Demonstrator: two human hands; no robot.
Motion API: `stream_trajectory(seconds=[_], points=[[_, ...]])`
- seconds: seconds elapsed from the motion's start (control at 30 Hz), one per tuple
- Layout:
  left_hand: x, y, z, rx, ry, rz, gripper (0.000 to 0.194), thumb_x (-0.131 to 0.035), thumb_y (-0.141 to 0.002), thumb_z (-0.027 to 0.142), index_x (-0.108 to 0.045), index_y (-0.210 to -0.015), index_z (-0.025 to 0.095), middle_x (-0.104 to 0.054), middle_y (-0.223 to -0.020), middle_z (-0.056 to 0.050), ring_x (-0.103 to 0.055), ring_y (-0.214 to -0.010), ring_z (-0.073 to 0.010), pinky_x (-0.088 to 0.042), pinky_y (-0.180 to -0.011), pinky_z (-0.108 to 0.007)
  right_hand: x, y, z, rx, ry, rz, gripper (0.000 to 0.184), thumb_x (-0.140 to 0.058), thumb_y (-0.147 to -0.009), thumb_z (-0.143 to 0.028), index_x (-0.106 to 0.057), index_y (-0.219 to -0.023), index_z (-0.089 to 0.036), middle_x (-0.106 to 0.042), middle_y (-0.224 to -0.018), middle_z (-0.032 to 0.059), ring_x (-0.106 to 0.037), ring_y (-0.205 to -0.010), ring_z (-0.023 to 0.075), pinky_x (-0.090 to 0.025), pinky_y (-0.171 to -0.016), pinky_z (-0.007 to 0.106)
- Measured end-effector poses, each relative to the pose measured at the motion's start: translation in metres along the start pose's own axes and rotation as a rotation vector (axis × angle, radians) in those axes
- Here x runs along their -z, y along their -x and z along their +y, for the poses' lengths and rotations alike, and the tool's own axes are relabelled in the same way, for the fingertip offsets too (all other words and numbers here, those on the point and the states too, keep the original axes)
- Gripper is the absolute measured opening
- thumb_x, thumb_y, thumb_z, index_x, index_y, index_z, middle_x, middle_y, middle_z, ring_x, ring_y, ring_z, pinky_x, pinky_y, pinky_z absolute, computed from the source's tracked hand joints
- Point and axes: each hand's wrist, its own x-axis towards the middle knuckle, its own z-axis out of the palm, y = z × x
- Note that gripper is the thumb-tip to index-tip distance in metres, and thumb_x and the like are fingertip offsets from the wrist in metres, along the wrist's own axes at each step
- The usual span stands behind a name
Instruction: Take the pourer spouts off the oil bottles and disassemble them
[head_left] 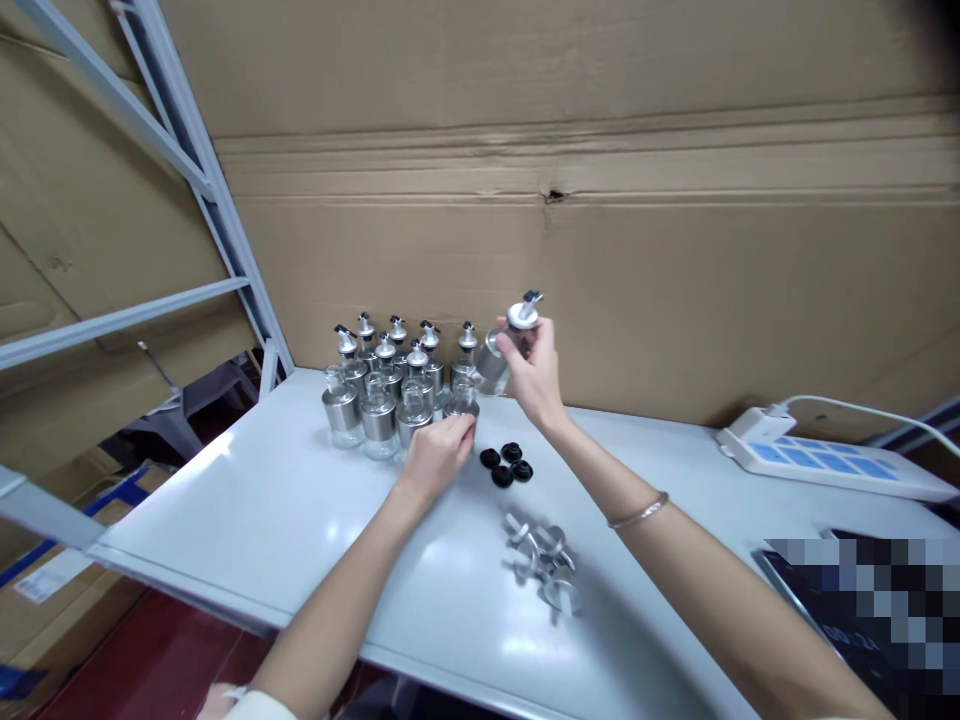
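Tilted above the back of the table, a glass oil bottle (pixel 492 362) with a metal band and a silver pourer top (pixel 523 315) is gripped in my right hand (pixel 536 375). My left hand (pixel 439 455) is closed, low in front of an open-necked glass bottle (pixel 460 400). It hides that bottle's lower part; whether the fingers grip it or something small I cannot tell. To its left stand several bottles without tops, one being a banded bottle (pixel 342 410). Behind them are several bottles with pourers, among them a capped bottle (pixel 466 350).
Several black stoppers (pixel 502 476) lie right of my left hand. Nearer me is a blurred pile of metal pourer parts (pixel 544 560). A white power strip (pixel 832 460) with a plugged-in charger, and a dark-screened device (pixel 817 610), are at right. Cardboard (pixel 637 300) walls the back; a metal frame (pixel 217 190) borders the left.
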Motion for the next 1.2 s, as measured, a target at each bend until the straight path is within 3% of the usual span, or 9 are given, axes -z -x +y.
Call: stream_trajectory(seconds=[0.1,0.23,0.4,0.53,0.67,0.77,0.97,1.13,1.2], points=[[-0.005,0.0,0.007,0.066,-0.019,0.009,0.032,-0.045,-0.083,0.008,-0.056,-0.111,0.017,-0.069,-0.093,-0.007,-0.066,-0.079,-0.0183,-0.052,-0.065,-0.026,0.005,0.001,-0.018,0.131,-0.045,0.128,0.026,-0.055,-0.083,-0.038,-0.042,-0.1,-0.024,-0.065,-0.107,0.0079,-0.06,-0.101,0.0195,-0.043,-0.091,0.038],[-0.008,0.002,0.01,0.113,-0.038,0.081,0.03,-0.043,-0.078,0.003,-0.056,-0.102,0.018,-0.064,-0.096,-0.006,-0.064,-0.078,-0.0168,-0.051,-0.064,-0.025,0.001,0.015,-0.024,0.116,-0.101,0.08,0.022,-0.052,-0.086,-0.041,-0.043,-0.097,-0.024,-0.066,-0.103,0.0069,-0.062,-0.095,0.0183,-0.046,-0.087,0.037],[0.001,0.002,0.0,0.118,-0.063,0.313,0.017,-0.042,-0.077,0.005,-0.051,-0.078,0.018,-0.057,-0.089,-0.007,-0.06,-0.077,-0.0175,-0.048,-0.063,-0.027,-0.009,0.034,-0.008,0.042,-0.057,0.046,0.027,-0.044,-0.09,-0.046,-0.042,-0.103,-0.023,-0.061,-0.114,0.011,-0.058,-0.105,0.0206,-0.044,-0.09,0.039],[0.016,-0.003,-0.014,0.075,-0.072,0.497,0.014,-0.046,-0.078,0.012,-0.048,-0.091,0.019,-0.053,-0.095,-0.008,-0.055,-0.093,-0.0206,-0.045,-0.082,-0.034,-0.02,0.049,0.009,0.081,0.117,-0.073,0.035,-0.037,-0.091,-0.048,-0.041,-0.111,-0.02,-0.057,-0.112,0.0134,-0.056,-0.101,0.022,-0.044,-0.09,0.042],[0.031,-0.008,-0.034,0.152,-0.128,0.6,0.033,-0.055,-0.079,0.024,-0.045,-0.109,0.018,-0.051,-0.112,-0.012,-0.048,-0.111,-0.0257,-0.038,-0.094,-0.042,-0.035,0.062,0.026,0.128,0.183,-0.147,0.041,-0.038,-0.089,-0.05,-0.043,-0.114,-0.018,-0.046,-0.127,0.0165,-0.044,-0.118,0.027,-0.034,-0.101,0.049],[0.04,-0.007,-0.047,0.243,-0.173,0.519,0.036,-0.058,-0.078,0.037,-0.049,-0.108,0.018,-0.052,-0.118,-0.013,-0.043,-0.121,-0.0289,-0.032,-0.1,-0.045,-0.043,0.065,0.035,0.142,0.236,-0.204,0.038,-0.039,-0.089,-0.047,-0.044,-0.113,-0.018,-0.039,-0.136,0.0173,-0.035,-0.128,0.0281,-0.026,-0.107,0.05],[0.052,-0.004,-0.06,0.221,-0.185,0.338,0.024,-0.063,-0.076,0.044,-0.061,-0.075,0.021,-0.058,-0.113,-0.007,-0.044,-0.117,-0.0297,-0.03,-0.099,-0.045,-0.035,0.064,0.035,0.225,0.395,-0.33,0.038,-0.044,-0.086,-0.046,-0.042,-0.115,-0.021,-0.031,-0.142,0.0162,-0.028,-0.134,0.0296,-0.025,-0.108,0.052],[0.065,-0.003,-0.059,0.243,-0.071,0.347,0.024,-0.06,-0.073,0.041,-0.062,-0.085,0.02,-0.056,-0.094,-0.007,-0.048,-0.095,-0.025,-0.039,-0.087,-0.04,-0.033,0.031,0.003,0.294,0.245,-0.114,0.035,-0.045,-0.085,-0.042,-0.041,-0.115,-0.024,-0.039,-0.133,0.0137,-0.037,-0.129,0.0252,-0.034,-0.104,0.047],[0.07,-0.003,-0.056,0.318,0.03,0.335,0.02,-0.05,-0.074,0.033,-0.058,-0.085,0.019,-0.054,-0.081,-0.005,-0.05,-0.081,-0.0203,-0.042,-0.078,-0.034,-0.041,0.005,-0.015,0.234,0.298,-0.163,0.027,-0.046,-0.084,-0.032,-0.046,-0.108,-0.022,-0.052,-0.116,0.0126,-0.051,-0.111,0.0234,-0.042,-0.094,0.042]])
